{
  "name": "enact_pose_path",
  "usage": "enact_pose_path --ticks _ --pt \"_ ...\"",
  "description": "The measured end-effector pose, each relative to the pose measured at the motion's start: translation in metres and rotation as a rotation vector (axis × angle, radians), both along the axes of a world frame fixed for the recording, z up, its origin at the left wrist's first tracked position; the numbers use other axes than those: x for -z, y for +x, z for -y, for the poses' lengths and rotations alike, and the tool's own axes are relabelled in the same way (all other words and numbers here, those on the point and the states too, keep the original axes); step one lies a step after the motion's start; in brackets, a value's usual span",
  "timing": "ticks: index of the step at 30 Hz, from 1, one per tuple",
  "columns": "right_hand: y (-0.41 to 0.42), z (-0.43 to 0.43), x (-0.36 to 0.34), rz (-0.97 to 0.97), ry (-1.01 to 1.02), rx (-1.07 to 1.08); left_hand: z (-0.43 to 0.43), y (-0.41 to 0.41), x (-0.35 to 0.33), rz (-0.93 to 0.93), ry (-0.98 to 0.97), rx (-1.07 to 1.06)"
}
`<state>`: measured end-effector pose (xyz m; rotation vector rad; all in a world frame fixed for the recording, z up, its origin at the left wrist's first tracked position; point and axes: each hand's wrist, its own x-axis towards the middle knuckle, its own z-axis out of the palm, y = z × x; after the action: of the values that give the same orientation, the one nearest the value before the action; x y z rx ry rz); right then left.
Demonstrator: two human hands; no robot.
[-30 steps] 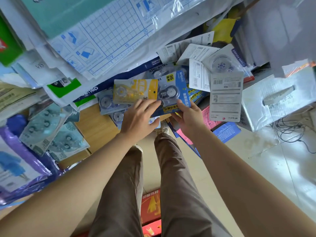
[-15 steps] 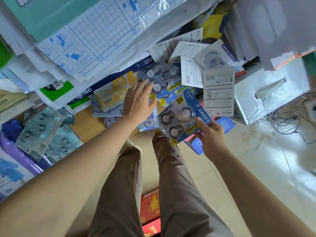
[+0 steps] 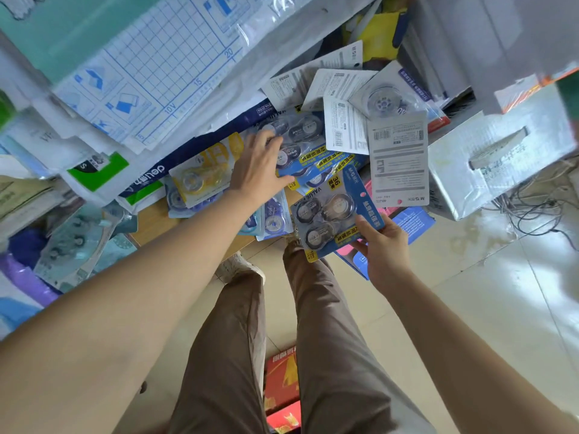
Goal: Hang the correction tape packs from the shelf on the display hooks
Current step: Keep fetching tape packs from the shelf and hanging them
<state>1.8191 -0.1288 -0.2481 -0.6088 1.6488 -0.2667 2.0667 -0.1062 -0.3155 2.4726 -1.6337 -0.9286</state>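
My right hand [image 3: 383, 245] grips a blue blister pack of three correction tapes [image 3: 332, 219] by its lower right corner, lifted clear of the shelf edge. My left hand [image 3: 258, 169] lies flat on the pile, fingers spread over another blue correction tape pack [image 3: 300, 142] further back. A yellow correction tape pack [image 3: 203, 173] lies just left of that hand. More packs [image 3: 272, 219] lie below my left wrist on the wooden shelf [image 3: 153, 220]. No display hooks are in view.
Several packs lie back side up, white and grey [image 3: 398, 161], at the right of the pile. Large bagged cutting mats [image 3: 150, 73] hang over the back. A white box [image 3: 488, 164] stands at the right, cables [image 3: 532, 202] behind it. Red boxes [image 3: 282, 389] sit on the tiled floor between my legs.
My right hand has pulled the blue three-tape pack out of the pile, down and to the right. My left hand let go of the yellow pack and reached further back onto another blue pack.
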Motion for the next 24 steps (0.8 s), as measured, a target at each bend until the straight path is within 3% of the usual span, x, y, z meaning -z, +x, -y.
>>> enact_pose_path --ticks 10,17,24 --pt "-0.006 0.002 -0.004 0.011 -0.026 -0.007 -0.002 -0.016 -0.005 -0.009 -0.012 -0.100" --pt "-0.007 0.002 -0.005 0.039 -0.035 0.015 -0.006 -0.008 -0.023 -0.114 -0.177 -0.136" --pt "-0.003 0.000 -0.008 0.061 -0.054 0.013 -0.061 0.001 -0.051 -0.043 -0.198 -0.081"
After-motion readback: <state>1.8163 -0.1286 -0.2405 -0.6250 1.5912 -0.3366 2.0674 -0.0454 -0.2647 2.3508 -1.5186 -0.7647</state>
